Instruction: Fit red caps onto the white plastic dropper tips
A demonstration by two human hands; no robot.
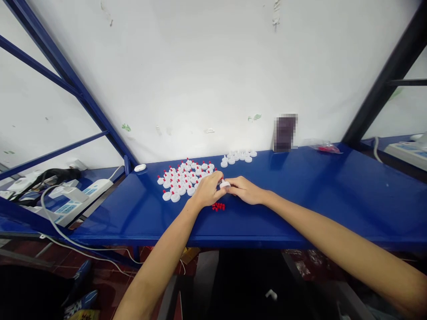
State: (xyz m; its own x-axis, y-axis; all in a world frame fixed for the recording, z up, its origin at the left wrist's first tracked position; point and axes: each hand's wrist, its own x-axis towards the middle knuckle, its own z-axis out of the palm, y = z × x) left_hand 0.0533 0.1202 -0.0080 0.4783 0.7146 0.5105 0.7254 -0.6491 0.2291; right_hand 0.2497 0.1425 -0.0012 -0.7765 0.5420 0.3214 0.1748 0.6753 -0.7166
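Both my hands meet over the blue bench top (300,195). My left hand (207,190) and my right hand (244,190) pinch one white round cap (225,184) between their fingertips. Just below the hands lies a small heap of red plugs (218,206). To the left of my left hand sits a cluster of several white caps with red plugs fitted (182,178). Behind the hands, a smaller group of plain white caps (238,157) lies near the wall.
A single white disc (140,167) lies at the bench's back left corner. A blurred dark object (285,132) leans on the white wall. A clear bag with red bits (323,146) lies at back right. Power strips and cables (70,195) sit on the left bench.
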